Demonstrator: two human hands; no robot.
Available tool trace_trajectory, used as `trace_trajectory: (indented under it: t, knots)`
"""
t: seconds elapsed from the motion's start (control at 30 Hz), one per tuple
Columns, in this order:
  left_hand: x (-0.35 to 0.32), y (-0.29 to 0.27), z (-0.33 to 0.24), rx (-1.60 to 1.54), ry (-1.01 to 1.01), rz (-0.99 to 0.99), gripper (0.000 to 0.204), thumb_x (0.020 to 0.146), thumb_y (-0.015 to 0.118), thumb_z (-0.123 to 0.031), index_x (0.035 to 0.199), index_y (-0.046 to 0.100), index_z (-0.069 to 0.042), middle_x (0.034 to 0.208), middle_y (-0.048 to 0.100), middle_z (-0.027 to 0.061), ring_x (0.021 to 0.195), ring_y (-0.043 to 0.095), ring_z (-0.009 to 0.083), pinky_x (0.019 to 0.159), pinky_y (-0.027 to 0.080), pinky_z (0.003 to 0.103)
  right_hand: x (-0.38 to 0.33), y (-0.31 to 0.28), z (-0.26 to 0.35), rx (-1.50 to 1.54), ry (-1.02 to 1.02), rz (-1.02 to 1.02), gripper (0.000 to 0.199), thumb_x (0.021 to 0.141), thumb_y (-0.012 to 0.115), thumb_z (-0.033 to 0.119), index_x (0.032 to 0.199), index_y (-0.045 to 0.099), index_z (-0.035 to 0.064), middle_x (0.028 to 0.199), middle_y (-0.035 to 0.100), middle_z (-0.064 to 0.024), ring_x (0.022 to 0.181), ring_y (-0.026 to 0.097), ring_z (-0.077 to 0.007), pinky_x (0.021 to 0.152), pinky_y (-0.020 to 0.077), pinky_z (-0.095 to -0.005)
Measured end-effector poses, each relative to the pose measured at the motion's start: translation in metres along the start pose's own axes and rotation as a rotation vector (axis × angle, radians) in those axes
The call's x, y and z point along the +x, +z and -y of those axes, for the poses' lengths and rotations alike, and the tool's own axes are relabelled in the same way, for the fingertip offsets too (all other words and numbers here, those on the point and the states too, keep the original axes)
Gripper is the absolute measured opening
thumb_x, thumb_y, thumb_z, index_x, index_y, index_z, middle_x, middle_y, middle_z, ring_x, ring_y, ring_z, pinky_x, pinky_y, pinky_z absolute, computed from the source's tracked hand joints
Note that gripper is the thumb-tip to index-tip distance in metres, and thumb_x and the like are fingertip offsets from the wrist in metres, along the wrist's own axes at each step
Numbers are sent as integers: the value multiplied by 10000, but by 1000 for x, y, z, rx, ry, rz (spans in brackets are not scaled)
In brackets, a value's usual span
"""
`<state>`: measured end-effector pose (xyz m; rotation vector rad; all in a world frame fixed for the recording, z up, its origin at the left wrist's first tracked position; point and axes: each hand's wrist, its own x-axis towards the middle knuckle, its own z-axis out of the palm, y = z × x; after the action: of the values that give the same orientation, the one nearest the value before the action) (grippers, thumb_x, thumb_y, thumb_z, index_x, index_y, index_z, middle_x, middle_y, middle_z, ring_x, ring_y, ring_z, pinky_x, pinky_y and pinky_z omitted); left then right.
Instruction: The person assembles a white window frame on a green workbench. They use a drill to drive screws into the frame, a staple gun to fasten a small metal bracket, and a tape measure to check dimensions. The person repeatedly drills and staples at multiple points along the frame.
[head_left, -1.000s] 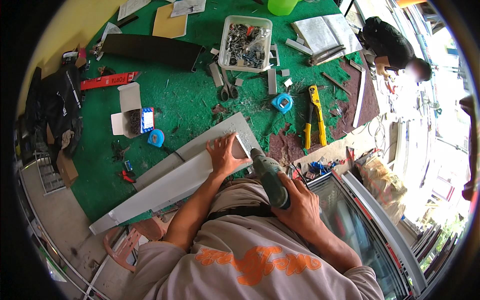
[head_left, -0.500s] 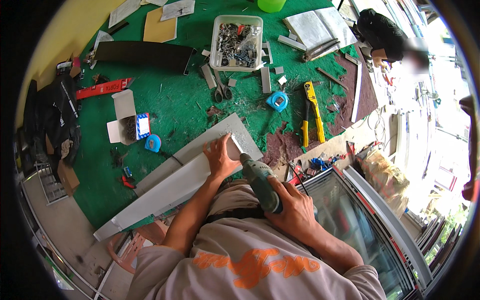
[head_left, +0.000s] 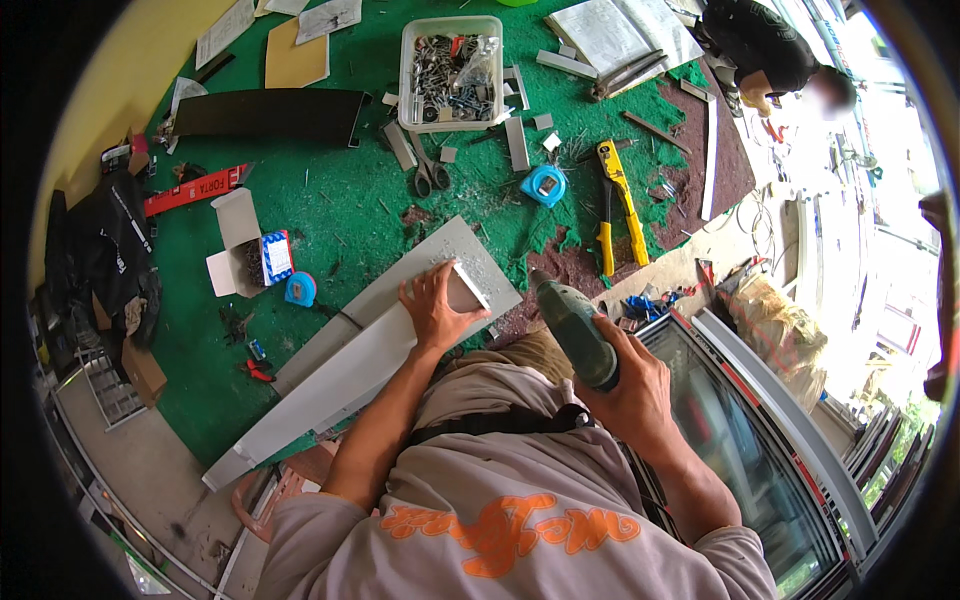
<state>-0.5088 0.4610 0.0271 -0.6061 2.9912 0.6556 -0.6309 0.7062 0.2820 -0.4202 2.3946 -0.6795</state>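
Observation:
A long light-grey metal profile (head_left: pixel 325 385) lies slantwise across the near edge of the green-covered table. My left hand (head_left: pixel 437 312) grips its far right end, the fingers bent over the end's upper edge. Under that end is a flat grey strip (head_left: pixel 462 245), sprinkled with small shavings. In my right hand (head_left: pixel 635 385) is a dark green power drill (head_left: pixel 575 330). Its nose points up and left, to the right of the profile's end and apart from it. My palm hides the drill's handle.
Blue tape measures (head_left: pixel 545 185), a yellow hand riveter (head_left: pixel 622 205), scissors (head_left: pixel 430 172) and a tub of screws (head_left: pixel 408 100) lie on the table (head_left: pixel 340 190). Glazed frames (head_left: pixel 740 430) stand close on my right. Another person (head_left: pixel 760 50) bends down at the far right.
My right hand has drawn the drill back to the right, away from the profile's end, and raised its nose. My left hand keeps its grip. The view has shifted slightly.

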Motion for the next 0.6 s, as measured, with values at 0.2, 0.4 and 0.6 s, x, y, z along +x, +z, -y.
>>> trace_trajectory:
  t: [0.2,0.4,0.6]
  knots:
    - [0,-2,-1,-6,-8,11,1122,522,887,-651,1452,449,-200,1418,546,-8,1311,460,276,1103,234,653,1,4,1,28,-23,36,809,685,836,256,1419,518,135,1058,674,-171,915,682,-394,777,532,-486]
    - [1,-4,-2,-17,-6,-1,1109,513,898,-631,1435,454,-203,1398,561,-9,1292,475,273,1091,247,647,-1,10,8,51,-21,84,798,703,827,258,1425,508,142,1064,680,-173,930,686,-393,773,536,-489]
    - [1,-2,-1,-12,2,-24,1111,511,895,-637,1434,456,-202,1396,563,-10,1285,482,270,1088,249,644,-3,12,10,53,-23,76,795,706,827,258,1425,505,147,1062,680,-172,928,687,-391,771,536,-490]
